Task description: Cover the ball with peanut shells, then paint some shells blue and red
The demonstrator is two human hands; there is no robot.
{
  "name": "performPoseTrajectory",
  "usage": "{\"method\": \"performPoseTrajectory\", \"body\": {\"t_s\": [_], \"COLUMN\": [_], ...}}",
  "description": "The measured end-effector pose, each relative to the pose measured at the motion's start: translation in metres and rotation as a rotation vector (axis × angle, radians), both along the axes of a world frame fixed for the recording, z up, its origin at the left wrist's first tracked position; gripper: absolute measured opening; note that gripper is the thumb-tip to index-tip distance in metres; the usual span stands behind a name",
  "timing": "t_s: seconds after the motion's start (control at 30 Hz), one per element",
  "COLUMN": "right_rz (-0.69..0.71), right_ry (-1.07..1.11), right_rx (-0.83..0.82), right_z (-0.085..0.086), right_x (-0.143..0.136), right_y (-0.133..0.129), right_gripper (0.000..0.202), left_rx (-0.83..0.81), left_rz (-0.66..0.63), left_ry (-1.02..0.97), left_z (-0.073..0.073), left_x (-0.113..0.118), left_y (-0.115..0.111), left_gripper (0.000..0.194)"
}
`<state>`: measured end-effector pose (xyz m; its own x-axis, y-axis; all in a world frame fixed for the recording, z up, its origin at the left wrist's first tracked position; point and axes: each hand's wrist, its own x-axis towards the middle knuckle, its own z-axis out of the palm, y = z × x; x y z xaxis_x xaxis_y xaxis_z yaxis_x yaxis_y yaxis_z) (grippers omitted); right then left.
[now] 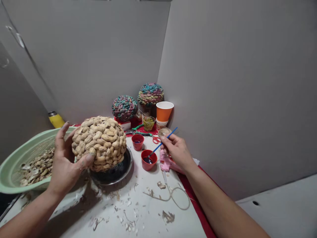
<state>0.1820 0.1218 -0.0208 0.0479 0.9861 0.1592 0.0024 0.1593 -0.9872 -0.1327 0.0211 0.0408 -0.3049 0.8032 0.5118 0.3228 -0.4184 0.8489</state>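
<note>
My left hand point(66, 158) grips the side of a ball covered in peanut shells point(100, 142), thumb in front and fingers behind. The ball is plain tan and sits above a dark round pan point(111, 177); whether it rests there I cannot tell. Between the fingertips of my right hand point(175, 148) is a thin blue paintbrush point(162, 142). Its bristles dip into a red cup point(149, 161) of dark liquid. A second red cup point(137, 141), also with dark liquid, stands just behind.
A green basket point(7, 175) of peanut shells stands at left. Behind are two coloured shell balls point(124, 108), an orange cup point(163, 112), pliers point(142, 134) and red-handled scissors point(156, 140). A pink glue gun point(165, 162) with a looping cord lies under my right wrist. Shell scraps litter the table point(148, 211).
</note>
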Motion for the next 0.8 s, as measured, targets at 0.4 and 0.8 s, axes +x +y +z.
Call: {"method": "performPoseTrajectory", "body": {"t_s": [0.4,0.8], "right_rz": [-0.016,0.172], "right_ry": [-0.002,0.537], "right_rx": [0.017,-0.091], "right_z": [0.012,0.031], "right_x": [0.003,-0.01], "right_y": [-0.006,-0.033], "right_gripper": [0.051,0.034], "left_rx": [-0.015,0.12], "left_rz": [0.033,0.054], "left_ry": [0.208,0.641], "left_z": [-0.04,-0.061], "left_x": [-0.002,0.0], "left_y": [0.0,-0.005], "left_gripper": [0.106,0.087]}}
